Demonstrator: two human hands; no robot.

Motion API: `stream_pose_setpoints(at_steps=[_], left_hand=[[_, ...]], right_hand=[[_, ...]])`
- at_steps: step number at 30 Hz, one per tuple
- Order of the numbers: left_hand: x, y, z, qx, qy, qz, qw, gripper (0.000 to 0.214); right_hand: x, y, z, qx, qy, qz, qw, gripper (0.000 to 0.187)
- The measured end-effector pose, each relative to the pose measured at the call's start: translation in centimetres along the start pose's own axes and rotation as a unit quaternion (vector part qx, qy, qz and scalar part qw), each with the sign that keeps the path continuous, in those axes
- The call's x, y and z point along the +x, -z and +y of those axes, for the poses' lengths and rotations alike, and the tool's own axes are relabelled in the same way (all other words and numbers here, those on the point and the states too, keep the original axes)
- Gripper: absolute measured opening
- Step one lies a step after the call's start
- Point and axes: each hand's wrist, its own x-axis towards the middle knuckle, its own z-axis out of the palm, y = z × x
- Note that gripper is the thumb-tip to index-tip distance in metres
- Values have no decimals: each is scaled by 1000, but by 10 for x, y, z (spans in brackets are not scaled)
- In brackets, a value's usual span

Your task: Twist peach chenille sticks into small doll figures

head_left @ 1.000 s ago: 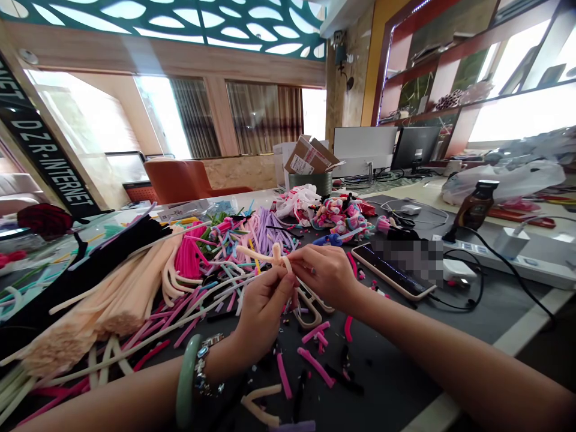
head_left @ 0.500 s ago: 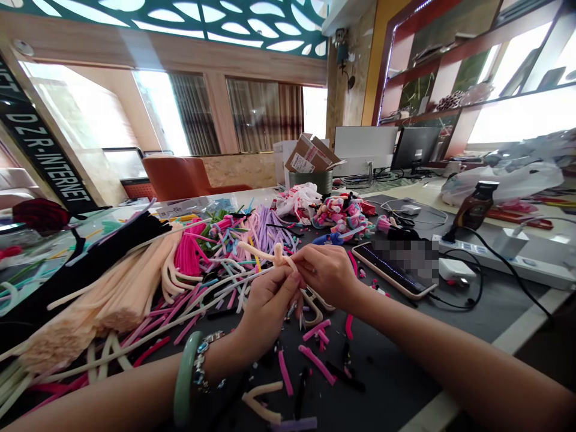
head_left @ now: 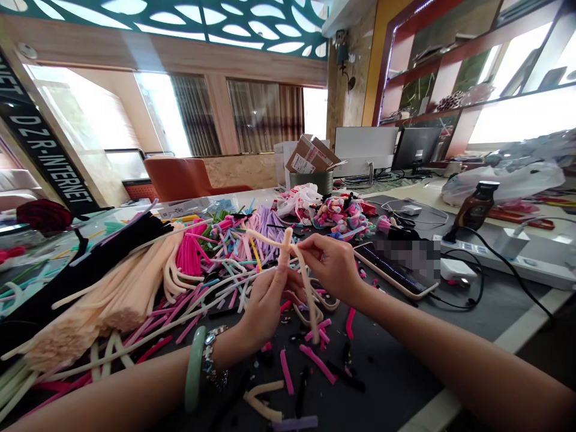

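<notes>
My left hand [head_left: 265, 306] and my right hand [head_left: 330, 267] meet over the dark table mat, both pinched on a peach pipe cleaner piece [head_left: 284, 252]. The piece has a twisted upright stem, an arm sticking out to the left and a long tail hanging down to the mat. A green bangle and a beaded bracelet sit on my left wrist. Short pink cut-offs [head_left: 317, 363] lie scattered under my hands.
A big heap of peach, black, pink and purple pipe cleaners [head_left: 135, 282] fills the left. A phone [head_left: 391, 270] lies right of my hands, with cables, a power strip [head_left: 508, 261] and a brown bottle [head_left: 474, 207] beyond. Finished colourful pieces [head_left: 342, 216] lie further back.
Both hands have lifted the peach piece a little and turned it more upright. A long tail now hangs down from it to the mat.
</notes>
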Motion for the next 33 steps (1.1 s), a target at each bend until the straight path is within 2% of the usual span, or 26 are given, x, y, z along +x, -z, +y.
stream_pose_setpoints(at_steps=[4, 7, 9, 11, 14, 20, 26, 33], left_hand=[[6, 8, 1, 84, -71, 82, 991, 34], [12, 11, 2, 165, -134, 157, 964, 22], [15, 13, 2, 207, -160, 188, 947, 20], [17, 14, 0, 218, -174, 177, 944, 17], [18, 14, -3, 176, -180, 146, 957, 17], [17, 11, 2, 97, -132, 112, 980, 22], [15, 11, 11, 158, -129, 110, 973, 20], [14, 11, 11, 209, -135, 85, 965, 18]], right_hand=[[3, 2, 0, 38, -42, 22, 998, 12], [3, 1, 0, 77, -60, 11, 995, 13], [3, -1, 0, 107, -68, -9, 992, 14], [2, -2, 0, 129, -71, -26, 989, 14], [1, -3, 0, 135, -62, -38, 988, 15], [1, 0, -2, 66, -10, -46, 997, 15], [-1, 2, -1, 26, 47, -40, 998, 17], [-1, 0, 2, 80, 53, -48, 994, 17]])
